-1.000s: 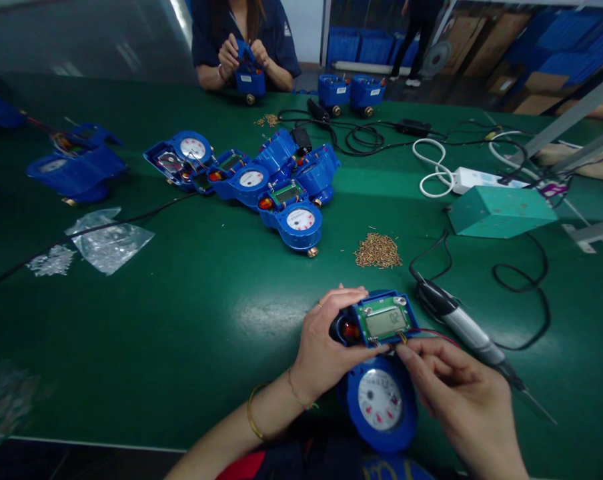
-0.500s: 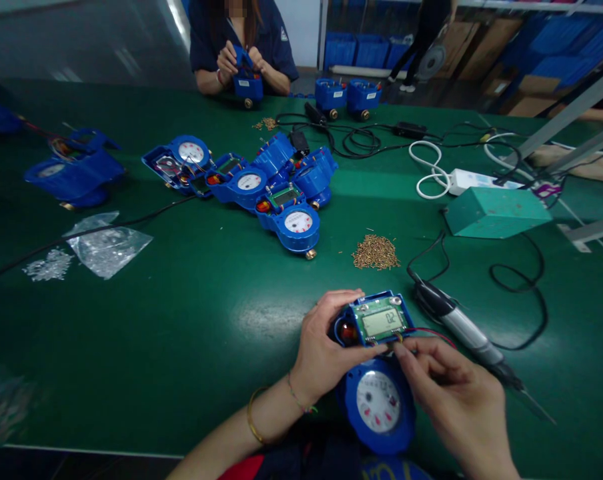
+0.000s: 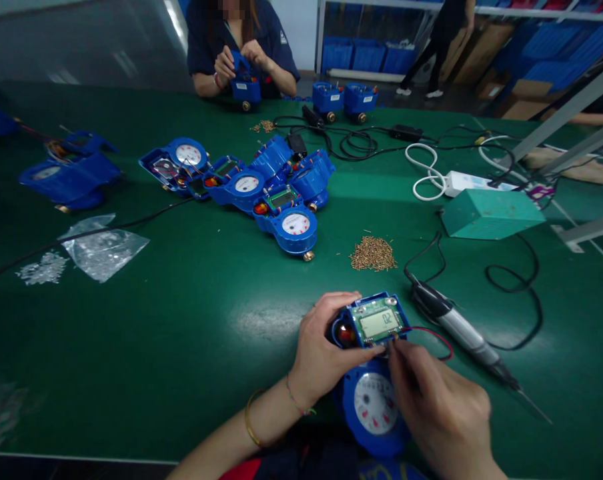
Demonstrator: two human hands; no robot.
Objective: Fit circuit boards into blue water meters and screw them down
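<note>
A blue water meter [image 3: 376, 407] with a round white dial lies in front of me, its upper housing uncovered. Inside that housing sits a green circuit board with a small lit display [image 3: 380, 323] showing digits. My left hand [image 3: 321, 347] is wrapped round the housing from the left, thumb along its lower edge. At the board's lower right edge, my right hand [image 3: 441, 400] has its fingertips pinched together; what they hold, if anything, is hidden. A red and black wire [image 3: 449, 343] loops out beside those fingers.
An electric screwdriver [image 3: 461, 330] lies right of my hands, below a green box [image 3: 491, 213]. Brass screws [image 3: 373, 253] are heaped ahead. Several blue meters [image 3: 295, 227] cluster mid-table; a plastic bag [image 3: 104, 247] lies left. Across the table, a co-worker [image 3: 241, 60] handles another meter.
My right hand has turned and its fingers have curled in closer at the board's lower edge. The wire loop now stands out more. My left hand keeps its hold.
</note>
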